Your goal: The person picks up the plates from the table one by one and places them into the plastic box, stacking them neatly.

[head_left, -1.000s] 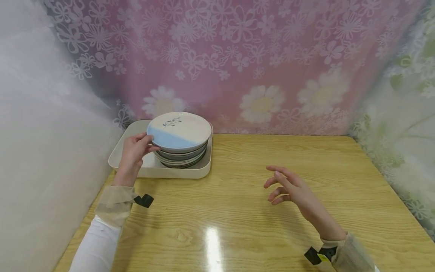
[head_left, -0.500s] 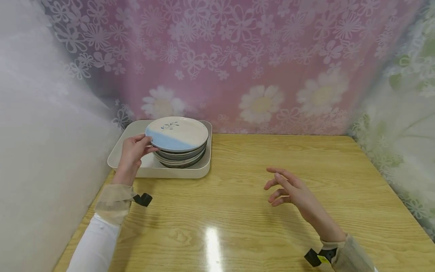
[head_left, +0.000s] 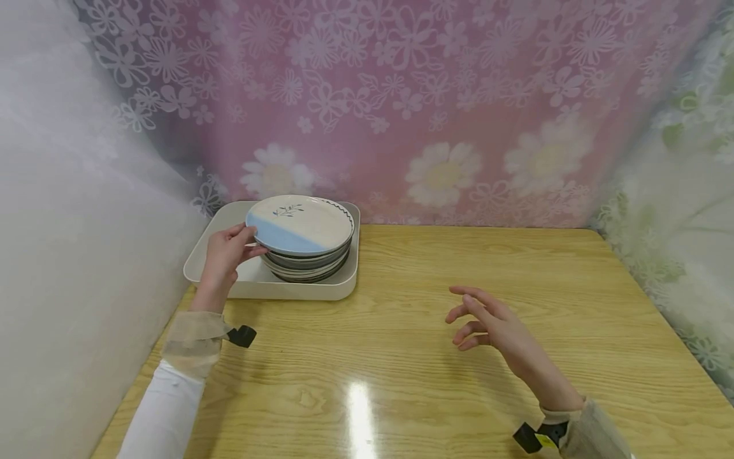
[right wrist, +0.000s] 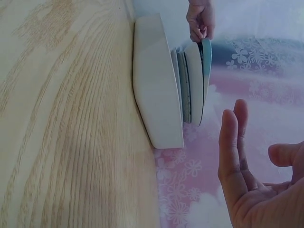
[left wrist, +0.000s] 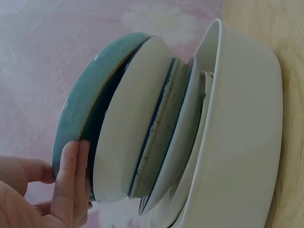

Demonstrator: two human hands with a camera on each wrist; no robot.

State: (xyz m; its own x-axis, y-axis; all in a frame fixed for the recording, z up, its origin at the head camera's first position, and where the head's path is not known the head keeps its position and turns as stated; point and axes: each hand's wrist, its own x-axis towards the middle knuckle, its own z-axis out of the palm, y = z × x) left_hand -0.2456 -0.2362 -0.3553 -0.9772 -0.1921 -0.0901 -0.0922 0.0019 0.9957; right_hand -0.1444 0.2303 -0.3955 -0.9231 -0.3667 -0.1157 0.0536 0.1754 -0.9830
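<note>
My left hand point(head_left: 225, 258) pinches the left rim of a cream and blue plate point(head_left: 309, 223) with a leaf sprig on it, thumb on top and fingers beneath. This plate tops a stack of several plates point(head_left: 306, 273) in a white tray point(head_left: 281, 292). In the left wrist view, a dark gap parts the top plate point(left wrist: 78, 107) from the white one point(left wrist: 133, 114) on my hand's side. A dark zigzag line edges the right rim; I cannot tell which plate bears it. My right hand point(head_left: 496, 325) hovers above the table, fingers spread and slightly bent, holding nothing.
The wooden table point(head_left: 413, 357) extends right of the tray and toward me. A pink floral curtain point(head_left: 390, 115) hangs behind it. A pale wall covering point(head_left: 86, 242) rises close by my left arm, and a green-patterned one point(head_left: 682, 210) stands on the right.
The top plate's far side has come down a little toward the stack, and a zigzag edge now shows at right. My left hand keeps its pinch; the right hand is nearly still.
</note>
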